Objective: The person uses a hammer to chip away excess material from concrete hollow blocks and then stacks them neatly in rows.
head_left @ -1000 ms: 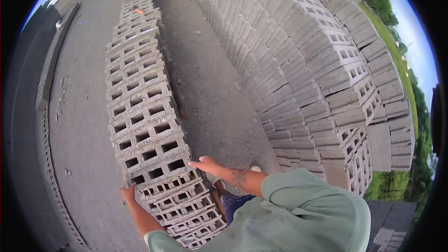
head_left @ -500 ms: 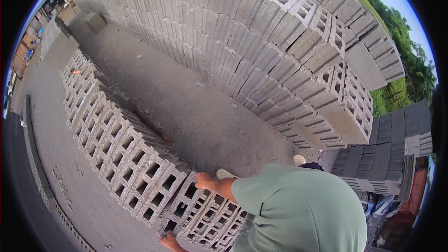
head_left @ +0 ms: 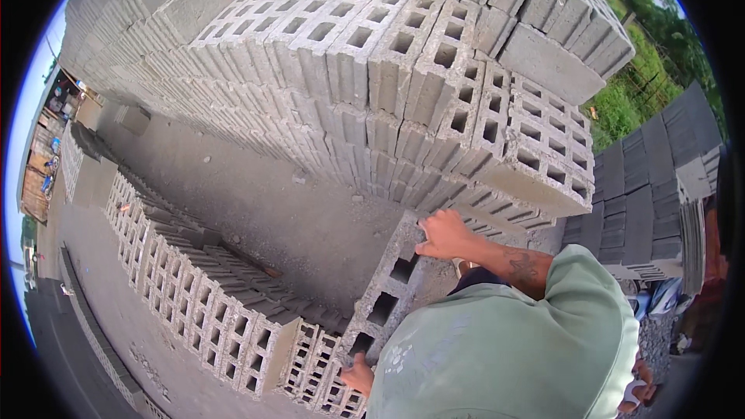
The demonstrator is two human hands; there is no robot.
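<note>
Between my two hands a grey concrete hollow block (head_left: 400, 244) is held up at a slant, its row of square holes facing me. My right hand (head_left: 444, 234) is closed round its far upper end. At the near lower end, my left hand (head_left: 357, 376) grips the block's edge, partly hidden by my green shirt. Behind and beside the lower end is a row of hollow blocks (head_left: 225, 322) standing on the ground, with thinner-holed ones (head_left: 310, 357) nearest my left hand.
A tall wall of stacked hollow blocks (head_left: 372, 97) rises ahead, its corner (head_left: 543, 186) close beyond my right hand. A dusty strip of ground (head_left: 256, 178) runs between wall and row. Darker blocks (head_left: 628, 209) are piled at right.
The hollow block has come up off the row's near end and moved right with both hands. My view has turned, and more of the wall's top shows.
</note>
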